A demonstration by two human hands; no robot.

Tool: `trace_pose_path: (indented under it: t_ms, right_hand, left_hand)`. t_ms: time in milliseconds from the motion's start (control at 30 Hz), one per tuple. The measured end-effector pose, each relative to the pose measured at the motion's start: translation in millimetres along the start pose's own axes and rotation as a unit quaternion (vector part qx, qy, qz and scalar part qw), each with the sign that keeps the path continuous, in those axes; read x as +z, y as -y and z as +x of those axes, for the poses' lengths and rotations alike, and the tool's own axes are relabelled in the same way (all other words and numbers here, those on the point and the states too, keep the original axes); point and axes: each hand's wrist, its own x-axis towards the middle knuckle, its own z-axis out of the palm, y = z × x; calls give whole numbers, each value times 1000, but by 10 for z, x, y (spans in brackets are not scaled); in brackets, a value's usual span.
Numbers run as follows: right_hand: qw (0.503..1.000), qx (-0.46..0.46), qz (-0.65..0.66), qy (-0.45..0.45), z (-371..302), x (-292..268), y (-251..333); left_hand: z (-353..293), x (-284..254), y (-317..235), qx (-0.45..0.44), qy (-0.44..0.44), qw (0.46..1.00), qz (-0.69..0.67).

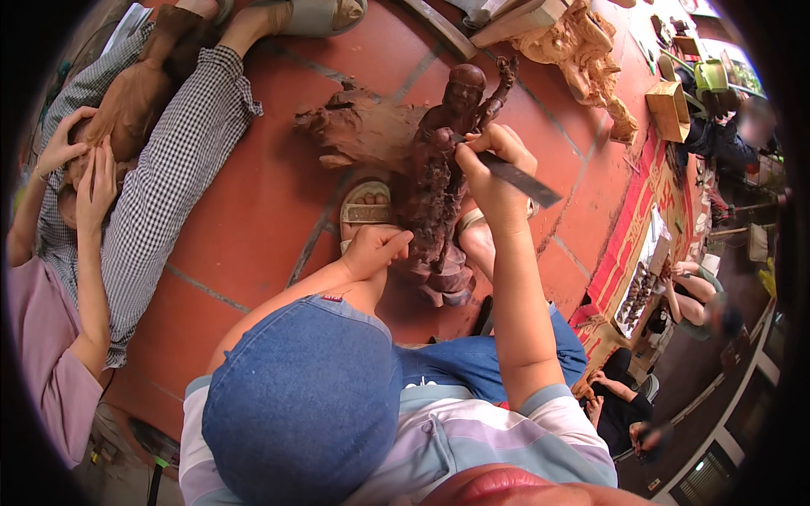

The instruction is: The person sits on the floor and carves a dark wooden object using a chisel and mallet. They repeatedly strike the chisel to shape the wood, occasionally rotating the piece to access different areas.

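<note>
A dark reddish-brown carved wooden figure (454,105) stands on the floor between my feet, one arm raised. My right hand (504,164) is at its upper front, fingers closed round a flat, dark, bar-like tool (525,182). The tool's wide end sticks out to the lower right, while its other end meets the figure by the fingertips. Whether that end is sharpened cannot be made out. Curled into a loose fist, my left hand (378,251) lies just left of the figure's lower part, with nothing seen in it. A rough brown wood block (359,126) lies behind the figure.
At left a seated person in checked trousers (181,181) has both hands on a brown carved piece (131,110). An orange-brown carving (578,59) lies at the far right on the red tiles (228,228). Beyond a red mat (629,240), other people sit working.
</note>
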Motion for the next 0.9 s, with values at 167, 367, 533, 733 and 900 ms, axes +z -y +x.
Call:
trace_pose_path:
  t_ms: [167, 367, 533, 733, 900]
  right_hand:
    - [999, -38, 10, -31, -12, 79, -17]
    - [999, 1, 33, -20, -34, 38, -40]
    - [996, 56, 62, -22, -23, 8, -95]
    - [995, 49, 88, -28, -23, 20, -87]
    - [996, 23, 76, -37, -77, 33, -183]
  left_hand:
    - [17, -9, 14, -1, 3, 1000, 11]
    - [25, -9, 9, 18, 0, 1000, 8]
    - [11, -10, -4, 14, -4, 1000, 9]
    - [16, -7, -11, 11, -7, 1000, 8]
    - [38, -1, 0, 1, -4, 1000, 6]
